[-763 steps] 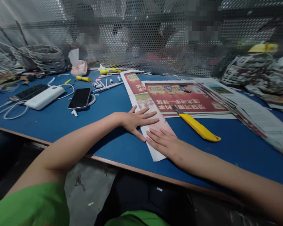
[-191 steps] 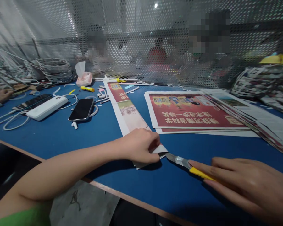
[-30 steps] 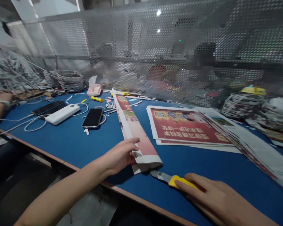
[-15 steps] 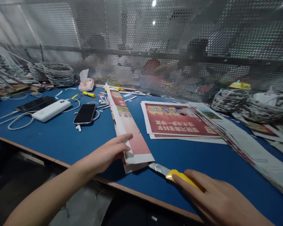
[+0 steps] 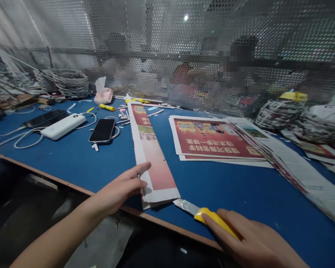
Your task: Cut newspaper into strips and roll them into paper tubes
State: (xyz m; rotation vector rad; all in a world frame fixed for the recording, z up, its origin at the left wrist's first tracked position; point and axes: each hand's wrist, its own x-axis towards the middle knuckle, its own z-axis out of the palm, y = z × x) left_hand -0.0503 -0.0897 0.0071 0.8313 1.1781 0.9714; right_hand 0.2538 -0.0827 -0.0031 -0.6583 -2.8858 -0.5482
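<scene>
Head view: left hand spread loosely at paper; right hand grips knife; right of paper, sheets read 河南省 upside down.

The folded newspaper strip (red at its far end, pinkish-red nearer, white-margined) lies lengthwise across the blue tabletop. The yellow-handled utility knife, blade out, slants in the right hand, its tip at the strip's near right corner.
</scene>
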